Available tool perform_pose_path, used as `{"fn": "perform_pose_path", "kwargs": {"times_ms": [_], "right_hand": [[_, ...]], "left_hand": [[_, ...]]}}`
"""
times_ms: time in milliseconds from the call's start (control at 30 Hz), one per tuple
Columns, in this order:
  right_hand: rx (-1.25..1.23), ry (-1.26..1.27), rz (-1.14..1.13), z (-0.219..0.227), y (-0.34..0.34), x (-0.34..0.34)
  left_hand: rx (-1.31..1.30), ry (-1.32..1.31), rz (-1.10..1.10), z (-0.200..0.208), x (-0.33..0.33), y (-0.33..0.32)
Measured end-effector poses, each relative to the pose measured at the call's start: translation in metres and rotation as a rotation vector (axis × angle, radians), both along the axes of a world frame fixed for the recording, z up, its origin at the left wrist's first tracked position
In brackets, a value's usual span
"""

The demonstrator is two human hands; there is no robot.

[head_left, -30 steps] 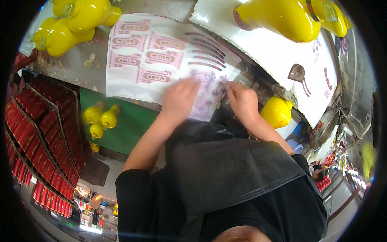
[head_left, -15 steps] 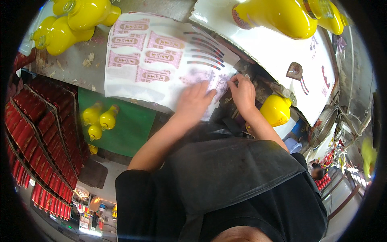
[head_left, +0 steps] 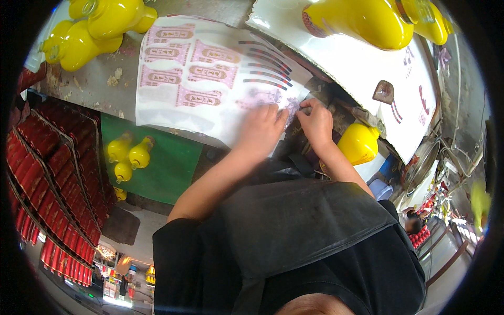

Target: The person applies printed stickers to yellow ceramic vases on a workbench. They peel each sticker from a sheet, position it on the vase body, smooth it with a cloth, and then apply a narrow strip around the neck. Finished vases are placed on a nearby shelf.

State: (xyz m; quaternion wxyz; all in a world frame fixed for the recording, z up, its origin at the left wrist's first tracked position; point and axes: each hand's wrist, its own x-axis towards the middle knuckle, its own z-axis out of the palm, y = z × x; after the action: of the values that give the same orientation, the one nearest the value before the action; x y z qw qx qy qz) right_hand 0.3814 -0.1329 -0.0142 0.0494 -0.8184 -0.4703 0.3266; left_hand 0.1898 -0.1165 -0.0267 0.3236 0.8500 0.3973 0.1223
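A white decal sheet (head_left: 181,114) with pink label shapes and dark curved strips lies on the grey worktop in front of me. My left hand (head_left: 260,128) rests flat on its near right part, over some purple printed decals, fingers stretched out and slightly blurred. Beside it, my right hand (head_left: 316,123) pinches at the sheet's right edge with thumb and forefinger. Whether those fingers also hold a loose decal is too small to tell. Right of that hand, a yellow bottle (head_left: 358,144) lies close to my wrist.
Yellow glass bottles (head_left: 113,23) lie at the far left of the worktop. Another large yellow bottle (head_left: 362,21) is on a white board (head_left: 346,60) at right, with loose decals (head_left: 384,92). Racks of red items (head_left: 58,173) stand lower left, beside a green surface (head_left: 173,168) with small yellow bottles.
My left hand has slid a little to the right over the sheet, nearer my right hand, its fingers closer together. My right hand stays almost in place at the sheet's edge.
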Motion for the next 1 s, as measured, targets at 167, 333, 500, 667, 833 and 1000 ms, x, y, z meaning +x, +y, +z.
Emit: {"fn": "perform_pose_path", "kwargs": {"times_ms": [167,333,500,667,833,1000], "right_hand": [[0.049,0.056,-0.059,0.004,-0.012,0.006],[0.069,0.098,-0.011,0.013,-0.014,0.009],[0.089,0.127,0.215,0.027,-0.010,0.004],[0.149,0.121,0.407,0.021,0.003,0.004],[0.163,0.115,0.462,0.015,0.002,0.004],[0.178,0.004,0.592,0.011,-0.013,-0.008]], "left_hand": [[-0.089,-0.087,-0.056,-0.003,0.005,-0.009],[-0.018,-0.087,-0.060,-0.016,0.018,-0.013],[-0.195,-0.233,0.171,-0.008,0.016,-0.010],[-0.788,-0.233,0.415,0.002,-0.003,-0.002],[-0.536,-0.250,0.290,0.003,-0.011,-0.006],[-0.068,-0.096,-0.021,-0.008,0.007,-0.017]]}}
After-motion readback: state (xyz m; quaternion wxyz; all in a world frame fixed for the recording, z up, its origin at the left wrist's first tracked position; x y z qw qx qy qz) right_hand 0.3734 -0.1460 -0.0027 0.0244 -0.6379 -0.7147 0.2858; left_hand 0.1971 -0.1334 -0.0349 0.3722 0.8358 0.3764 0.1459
